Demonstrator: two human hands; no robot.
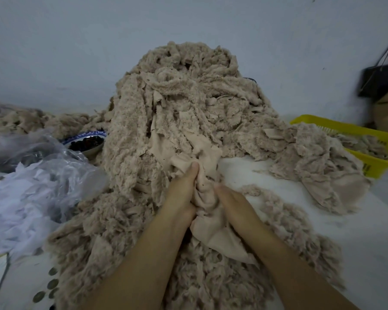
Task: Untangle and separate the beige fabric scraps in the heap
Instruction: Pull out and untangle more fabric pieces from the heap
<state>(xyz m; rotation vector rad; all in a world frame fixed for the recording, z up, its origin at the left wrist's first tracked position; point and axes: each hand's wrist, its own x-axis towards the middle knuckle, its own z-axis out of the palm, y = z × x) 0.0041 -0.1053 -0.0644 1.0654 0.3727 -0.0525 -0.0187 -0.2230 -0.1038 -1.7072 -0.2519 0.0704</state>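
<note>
A tall heap of beige fabric scraps (pixel 179 104) rises against the wall in the middle, fluffy on one side and smooth on the other. A smooth beige scrap (pixel 205 198) is bunched between both hands at the heap's foot. My left hand (pixel 182 191) grips it from the left, thumb pointing up along the fold. On the scrap's right side my right hand (pixel 232 201) holds it, fingers tucked under the cloth. More fluffy scraps (pixel 211 276) spread below and around my forearms.
A yellow plastic basket (pixel 365 133) with scraps sits at the right, a loose scrap pile (pixel 316 162) draped in front of it. Crumpled clear plastic bags (pixel 36 182) lie left, with a blue-rimmed bowl (pixel 85 143) of dark items behind. A black bag (pixel 381 79) hangs at far right.
</note>
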